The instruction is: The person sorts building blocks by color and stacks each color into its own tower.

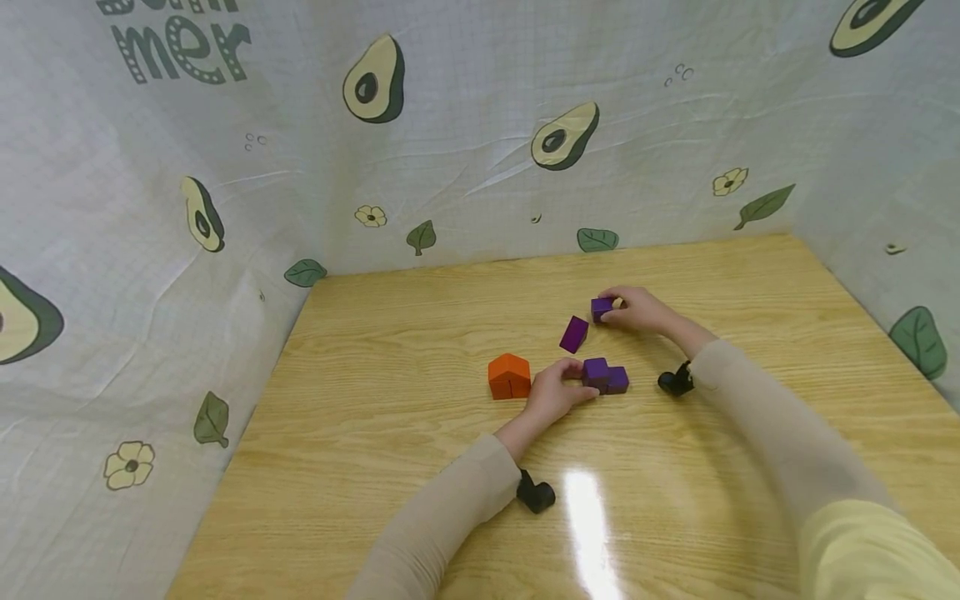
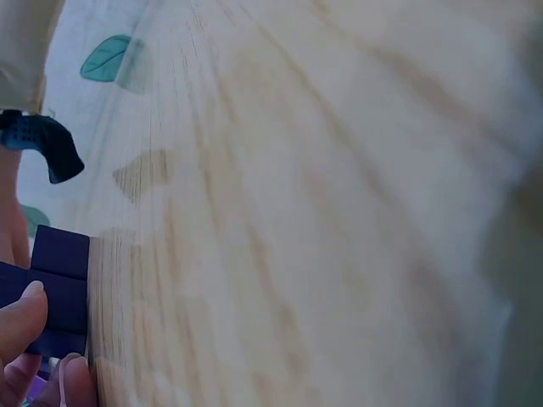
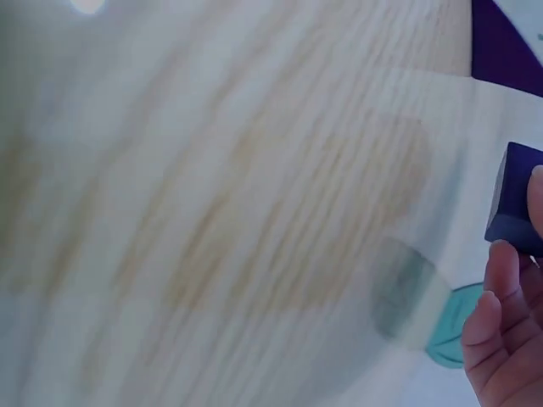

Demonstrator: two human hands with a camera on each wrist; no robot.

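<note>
My left hand (image 1: 551, 393) grips a small group of purple blocks (image 1: 596, 374) on the wooden table, thumb on the near side and fingers on the far side. One block stands higher than its neighbour on the right. In the left wrist view the thumb presses on the dark purple blocks (image 2: 61, 298). Farther back, my right hand (image 1: 637, 310) pinches a purple cube (image 1: 602, 309) between thumb and fingers. That cube (image 3: 512, 203) shows at the right edge of the right wrist view. Between the hands lies a loose purple block (image 1: 573, 334), turned at an angle.
Orange blocks (image 1: 509, 377) forming a small house shape stand just left of my left hand. The wooden table (image 1: 390, 333) meets a cloth (image 1: 465, 183) printed with avocados at the back and sides. A black wrist device (image 1: 536, 493) hangs at the left sleeve.
</note>
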